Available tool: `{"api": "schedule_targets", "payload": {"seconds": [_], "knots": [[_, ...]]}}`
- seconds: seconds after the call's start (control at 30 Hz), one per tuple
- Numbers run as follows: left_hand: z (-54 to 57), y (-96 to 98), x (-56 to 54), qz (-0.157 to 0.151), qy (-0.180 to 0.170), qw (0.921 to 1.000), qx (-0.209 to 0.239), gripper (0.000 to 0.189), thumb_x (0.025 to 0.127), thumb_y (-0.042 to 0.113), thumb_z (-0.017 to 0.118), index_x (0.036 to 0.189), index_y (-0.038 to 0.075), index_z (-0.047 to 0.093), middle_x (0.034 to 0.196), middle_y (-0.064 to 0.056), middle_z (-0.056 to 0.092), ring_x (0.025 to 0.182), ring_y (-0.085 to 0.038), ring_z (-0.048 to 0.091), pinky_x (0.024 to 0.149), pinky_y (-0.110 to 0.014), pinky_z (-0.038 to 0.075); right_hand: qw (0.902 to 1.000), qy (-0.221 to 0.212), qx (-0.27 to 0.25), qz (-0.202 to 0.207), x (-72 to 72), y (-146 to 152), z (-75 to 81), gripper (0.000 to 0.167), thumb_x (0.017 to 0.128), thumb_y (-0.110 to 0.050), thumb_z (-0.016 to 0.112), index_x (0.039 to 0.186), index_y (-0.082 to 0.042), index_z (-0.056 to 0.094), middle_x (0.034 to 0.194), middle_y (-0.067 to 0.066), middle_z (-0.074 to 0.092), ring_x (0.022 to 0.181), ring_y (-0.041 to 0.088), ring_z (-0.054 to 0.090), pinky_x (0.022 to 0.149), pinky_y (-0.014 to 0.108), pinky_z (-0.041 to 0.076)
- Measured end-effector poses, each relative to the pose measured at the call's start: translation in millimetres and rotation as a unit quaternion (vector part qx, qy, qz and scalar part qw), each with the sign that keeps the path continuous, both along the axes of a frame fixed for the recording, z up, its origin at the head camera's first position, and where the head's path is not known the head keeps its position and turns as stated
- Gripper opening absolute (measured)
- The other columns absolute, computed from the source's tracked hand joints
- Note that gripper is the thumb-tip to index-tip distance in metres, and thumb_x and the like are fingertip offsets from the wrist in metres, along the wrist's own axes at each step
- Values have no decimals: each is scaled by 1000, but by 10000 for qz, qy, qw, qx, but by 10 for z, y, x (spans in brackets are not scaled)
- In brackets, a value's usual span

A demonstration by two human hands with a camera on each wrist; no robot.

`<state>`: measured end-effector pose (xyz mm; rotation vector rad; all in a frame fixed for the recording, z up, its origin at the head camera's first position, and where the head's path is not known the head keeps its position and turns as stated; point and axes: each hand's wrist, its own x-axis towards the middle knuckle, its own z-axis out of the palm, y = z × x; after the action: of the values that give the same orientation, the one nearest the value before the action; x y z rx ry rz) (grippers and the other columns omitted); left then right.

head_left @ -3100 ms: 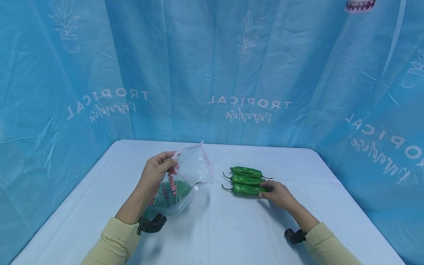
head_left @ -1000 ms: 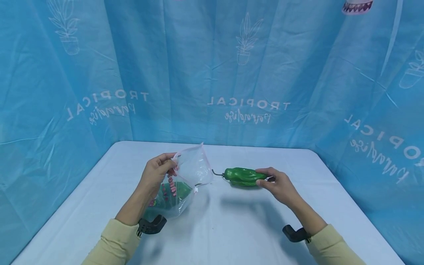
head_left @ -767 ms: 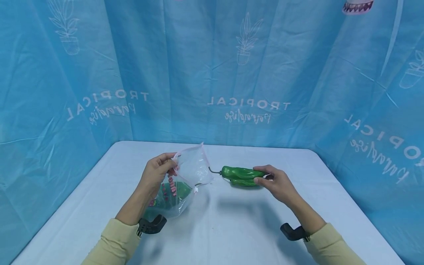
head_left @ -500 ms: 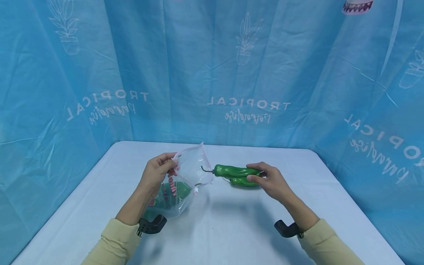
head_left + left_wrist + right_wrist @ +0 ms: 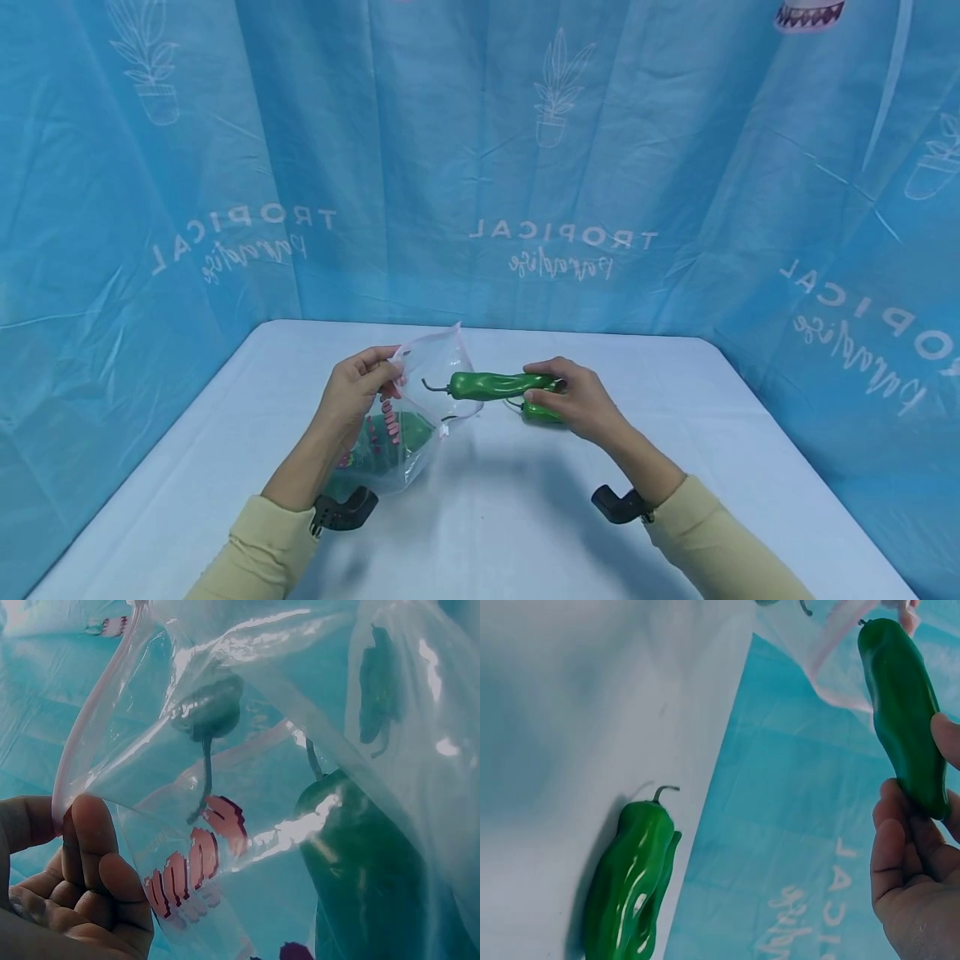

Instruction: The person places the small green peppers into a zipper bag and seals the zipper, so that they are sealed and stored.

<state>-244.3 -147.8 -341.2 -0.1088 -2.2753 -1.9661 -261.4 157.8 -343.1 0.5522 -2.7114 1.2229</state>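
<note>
My left hand (image 5: 356,392) pinches the pink-edged rim of a clear zip bag (image 5: 435,354), keeping its mouth raised. Inside the bag lies a green pepper (image 5: 414,432), large in the left wrist view too; whether more lie beneath it I cannot tell. My right hand (image 5: 581,404) grips another green chili pepper (image 5: 487,386) near its tip, above the table. Its stem end points left and overlaps the bag's mouth in the head view. On the table below, partly hidden by that hand, is a pepper (image 5: 543,414); the right wrist view shows two there, side by side (image 5: 626,892).
The table (image 5: 480,542) has a white cover. Blue printed curtains (image 5: 465,167) hang behind it and along both sides. A black wrist camera (image 5: 345,508) sits on the left wrist, another camera (image 5: 621,504) on the right.
About three seconds ago three peppers lay in a row and my right hand was at the nearest. It has lifted one and carried it left to the bag; the left hand has stayed put.
</note>
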Motion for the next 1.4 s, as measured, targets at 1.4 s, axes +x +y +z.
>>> {"api": "schedule_targets", "payload": {"seconds": [1.4], "knots": [[15, 32, -25, 70, -191, 9998, -63, 33, 92, 21, 56, 122, 6, 58, 77, 6, 61, 71, -11, 57, 81, -31, 46, 9934, 224, 914, 654, -163, -768, -1, 39, 84, -27, 70, 119, -13, 65, 108, 1, 66, 98, 19, 56, 79, 33, 47]]}}
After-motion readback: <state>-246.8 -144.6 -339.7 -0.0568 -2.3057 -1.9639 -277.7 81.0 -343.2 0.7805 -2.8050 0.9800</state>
